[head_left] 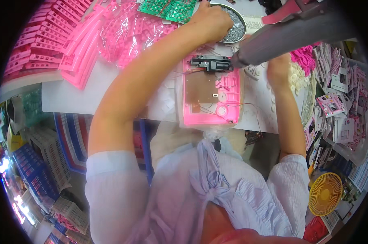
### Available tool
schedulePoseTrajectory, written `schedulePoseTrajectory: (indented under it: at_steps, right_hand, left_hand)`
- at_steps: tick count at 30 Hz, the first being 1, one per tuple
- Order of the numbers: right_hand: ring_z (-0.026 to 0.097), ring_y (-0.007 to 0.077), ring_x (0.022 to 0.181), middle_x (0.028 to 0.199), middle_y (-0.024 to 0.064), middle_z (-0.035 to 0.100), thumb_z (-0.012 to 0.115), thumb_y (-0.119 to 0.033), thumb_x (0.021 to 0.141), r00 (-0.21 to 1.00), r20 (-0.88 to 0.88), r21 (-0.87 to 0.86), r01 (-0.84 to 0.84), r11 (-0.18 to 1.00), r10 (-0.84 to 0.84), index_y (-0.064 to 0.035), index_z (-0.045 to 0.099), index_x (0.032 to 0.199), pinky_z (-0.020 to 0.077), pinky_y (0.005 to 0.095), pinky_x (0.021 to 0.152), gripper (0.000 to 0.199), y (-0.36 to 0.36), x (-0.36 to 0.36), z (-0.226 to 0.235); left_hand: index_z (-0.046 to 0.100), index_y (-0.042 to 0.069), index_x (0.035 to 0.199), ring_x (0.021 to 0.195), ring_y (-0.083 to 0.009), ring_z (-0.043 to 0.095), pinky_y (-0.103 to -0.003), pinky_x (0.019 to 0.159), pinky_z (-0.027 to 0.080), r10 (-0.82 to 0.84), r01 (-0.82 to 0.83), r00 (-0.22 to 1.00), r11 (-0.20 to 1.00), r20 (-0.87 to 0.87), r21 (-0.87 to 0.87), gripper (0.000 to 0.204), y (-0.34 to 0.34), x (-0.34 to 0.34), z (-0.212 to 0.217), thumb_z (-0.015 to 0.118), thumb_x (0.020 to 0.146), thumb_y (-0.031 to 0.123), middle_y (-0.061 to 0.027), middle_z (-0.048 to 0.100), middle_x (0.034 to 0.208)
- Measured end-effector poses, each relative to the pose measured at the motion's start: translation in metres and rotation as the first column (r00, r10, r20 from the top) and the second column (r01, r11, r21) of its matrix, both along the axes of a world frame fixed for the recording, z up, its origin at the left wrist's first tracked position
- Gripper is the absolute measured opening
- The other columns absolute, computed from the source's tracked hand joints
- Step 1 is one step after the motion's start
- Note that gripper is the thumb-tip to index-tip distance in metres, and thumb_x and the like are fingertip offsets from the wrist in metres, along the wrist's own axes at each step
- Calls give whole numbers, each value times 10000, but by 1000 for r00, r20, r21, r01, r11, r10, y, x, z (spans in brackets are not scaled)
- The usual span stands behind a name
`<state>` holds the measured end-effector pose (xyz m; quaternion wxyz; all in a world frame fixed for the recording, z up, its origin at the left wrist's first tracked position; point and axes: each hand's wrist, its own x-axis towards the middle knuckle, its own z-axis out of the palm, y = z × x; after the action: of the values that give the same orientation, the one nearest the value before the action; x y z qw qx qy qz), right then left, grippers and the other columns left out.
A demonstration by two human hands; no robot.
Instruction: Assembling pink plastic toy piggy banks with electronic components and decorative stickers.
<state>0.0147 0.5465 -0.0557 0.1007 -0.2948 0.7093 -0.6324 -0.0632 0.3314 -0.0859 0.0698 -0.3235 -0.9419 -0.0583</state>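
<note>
My left hand (212, 21) is closed at the left rim of a round tin (246, 25), fingers curled down. What its fingertips hold, if anything, is hidden. Small grey metal pieces (235, 29), probably screws, fill the tin. Below it lies an open pink plastic casing (188, 97) with a brown board (200, 87), thin wires and a black mechanism (214, 64) across its top. A dark grey pen-shaped power tool (289, 38) slants in from the upper right, its tip over the mechanism's right end. Behind that tool is my right hand (278, 70), its fingers mostly hidden.
Pink plastic parts (41, 44) are stacked at the far left, beside a clear bag (125, 34) of more. Green circuit boards (167, 9) lie at the back. Cream discs (298, 78) and magenta pieces (302, 57) are heaped at right, near a bin of printed parts (342, 110). A yellow basket (325, 194) stands lower right.
</note>
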Motion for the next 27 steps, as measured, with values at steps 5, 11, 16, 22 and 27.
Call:
schedulePoseTrajectory:
  at_steps: [5, 11, 16, 22, 27]
  right_hand:
    - [665, 264, 929, 1037, 146, 693, 570, -271, 972, 984, 69, -647, -79, 758, 162, 5, 482, 1335, 518, 420, 860, 465, -52, -2, 101]
    - [711, 302, 873, 1029, 242, 697, 702, -225, 906, 933, 101, -364, -287, 886, 344, 24, 404, 1420, 563, 418, 790, 645, -51, -20, 122]
    - [580, 196, 742, 825, 60, 597, 527, -215, 976, 950, 89, -513, -214, 831, 300, -34, 506, 1303, 484, 382, 753, 374, -38, -8, 84]
    - [416, 106, 571, 646, -39, 445, 440, -210, 1019, 956, -161, -542, -292, 788, 244, -114, 514, 1273, 406, 323, 640, 281, -52, 28, 80]
    - [450, 108, 577, 643, -36, 458, 487, -238, 1024, 952, -174, -517, -305, 800, 251, -108, 513, 1272, 423, 333, 639, 282, -54, 31, 73]
  left_hand:
    - [737, 88, 997, 1028, -312, 674, -471, 910, 449, 98, -126, 987, 966, 128, 225, 230, 6, 8, 26, 606, 890, 244, -134, 735, 1033]
    - [713, 111, 825, 859, -262, 679, -446, 768, 439, 74, -173, 962, 910, 262, 377, 137, -32, 46, 44, 687, 842, 245, -43, 695, 847]
    - [747, 124, 949, 803, -205, 633, -361, 822, 394, 6, 25, 998, 835, -56, 550, 111, -41, 136, 43, 747, 840, 144, -24, 715, 883]
    - [743, 177, 883, 818, -166, 602, -398, 851, 328, 53, -82, 997, 670, 63, 738, 72, -25, 166, 27, 749, 812, 164, 51, 681, 847]
    - [728, 166, 869, 775, -173, 586, -389, 847, 323, 17, -74, 996, 646, 82, 760, 96, -25, 165, 27, 773, 785, 154, 40, 644, 783]
